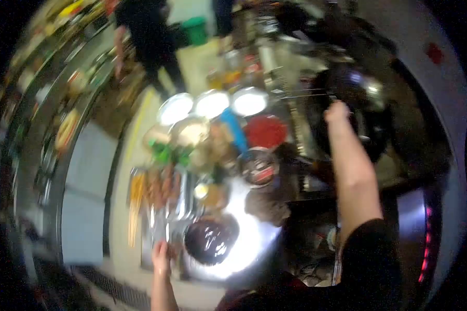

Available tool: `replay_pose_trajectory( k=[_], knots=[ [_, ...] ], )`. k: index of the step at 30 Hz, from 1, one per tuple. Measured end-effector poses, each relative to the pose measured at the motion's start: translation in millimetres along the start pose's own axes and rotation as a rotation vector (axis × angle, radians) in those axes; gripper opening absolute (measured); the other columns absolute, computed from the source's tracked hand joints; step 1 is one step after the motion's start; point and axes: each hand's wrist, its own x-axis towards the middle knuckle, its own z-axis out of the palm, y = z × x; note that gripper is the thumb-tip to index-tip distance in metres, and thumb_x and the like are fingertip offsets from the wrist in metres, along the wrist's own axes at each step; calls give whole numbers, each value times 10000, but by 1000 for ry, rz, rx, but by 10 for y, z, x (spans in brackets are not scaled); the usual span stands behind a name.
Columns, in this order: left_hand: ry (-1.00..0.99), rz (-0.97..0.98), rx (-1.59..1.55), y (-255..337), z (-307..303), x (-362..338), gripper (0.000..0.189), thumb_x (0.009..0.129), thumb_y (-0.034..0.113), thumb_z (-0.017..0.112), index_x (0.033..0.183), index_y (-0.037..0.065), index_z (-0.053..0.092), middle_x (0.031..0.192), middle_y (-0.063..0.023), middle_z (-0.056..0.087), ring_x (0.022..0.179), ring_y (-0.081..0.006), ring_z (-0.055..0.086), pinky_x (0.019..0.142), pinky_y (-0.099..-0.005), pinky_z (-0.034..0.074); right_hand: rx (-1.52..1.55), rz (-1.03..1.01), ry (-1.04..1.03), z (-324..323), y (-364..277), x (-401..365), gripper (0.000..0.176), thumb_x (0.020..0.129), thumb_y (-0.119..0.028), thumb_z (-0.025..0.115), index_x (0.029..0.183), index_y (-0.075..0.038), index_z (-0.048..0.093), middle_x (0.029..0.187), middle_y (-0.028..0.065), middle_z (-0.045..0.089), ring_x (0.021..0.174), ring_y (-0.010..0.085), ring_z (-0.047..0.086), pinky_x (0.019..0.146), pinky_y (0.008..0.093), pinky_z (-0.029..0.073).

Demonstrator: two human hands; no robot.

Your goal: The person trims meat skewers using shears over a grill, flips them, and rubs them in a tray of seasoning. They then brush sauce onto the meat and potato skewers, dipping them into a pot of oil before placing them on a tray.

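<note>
My right hand [337,111] is closed at the edge of a large dark wok [371,103] on the stove; what it grips is blurred. A thin metal rod [306,94] runs left from near this hand. At the lower left, my left hand [162,257] is closed by the end of long metal utensils [158,223]; whether it holds one is too smeared to tell. Beside it stands a bowl of dark glossy liquid [211,239] on a shiny metal surface [254,241]. Wooden sticks [134,223] lie further left, by a tray of brownish food [161,186].
Three white-looking round containers [213,104] stand behind a red-filled bowl [265,131], a blue object [234,129] and green leaves [163,153]. A grey cloth [267,205] lies near the stove's edge. Another person in dark clothes [145,36] stands at the upper left, near a green bin [194,31].
</note>
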Motion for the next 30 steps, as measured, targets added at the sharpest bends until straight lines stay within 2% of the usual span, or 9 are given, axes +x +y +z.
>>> replay_pose_trajectory(
  k=[5,9,13,17,19,20,25,27,30],
  knots=[
    [231,-58,-82,-48,-58,-221,292,833,321,542,927,46,566,736,-55,545,570,-144,518,512,-277,435,101,15,-25,412,-168,-567,243,902,-244,375,759,-80,483,528,-11,390,413,111,338,398,227,313],
    [172,-223,-768,-309,-81,-209,256,787,285,522,933,78,558,820,-95,575,746,-233,580,638,-360,489,71,182,59,460,-130,-1224,462,884,-449,415,994,-3,469,888,98,550,746,230,550,677,327,490],
    [175,-260,-979,-365,-86,-93,162,727,229,491,795,127,596,859,-4,587,872,-215,534,824,-378,406,-517,-144,-398,-49,247,-2666,342,890,-389,468,948,-53,480,770,15,507,625,116,474,513,241,391],
    [304,-309,-1033,-265,-215,72,129,726,194,474,771,121,571,844,-30,594,869,-214,542,848,-436,387,-1187,-861,-296,-1150,694,-4265,215,899,-218,480,994,-31,529,831,1,529,671,58,460,582,202,393],
    [365,-362,-1064,-329,-307,165,147,741,162,456,804,84,564,840,-62,593,835,-204,566,841,-498,402,-1149,-295,-210,-1810,731,-5059,182,897,-173,472,968,-18,537,879,21,548,751,86,496,678,225,415],
    [358,-364,-1087,-264,-292,157,132,735,170,470,784,73,546,824,-77,580,847,-237,559,851,-515,385,-1203,-351,-183,-2188,806,-5412,183,898,-166,469,979,-15,535,898,30,555,781,94,503,711,234,417],
    [118,-370,-886,-353,-486,-209,150,732,231,494,714,83,511,727,-59,533,767,-246,518,826,-467,425,-1210,-213,91,-2472,829,-6908,197,867,-122,515,1023,-3,534,920,55,582,822,130,541,740,255,443],
    [-254,-419,-982,-703,-761,-406,179,762,227,442,646,91,448,672,-53,499,695,-187,515,774,-348,463,-1268,-241,149,-2619,810,-7287,177,838,-93,534,989,-4,565,879,79,606,817,140,567,738,275,463],
    [-623,-99,6,-1756,-1293,-74,280,760,206,610,952,5,574,813,-98,615,730,-214,590,627,-286,488,-1418,-313,247,-2489,455,-7886,220,842,-143,522,1026,-33,571,918,110,635,776,183,624,691,300,500]
  ],
)
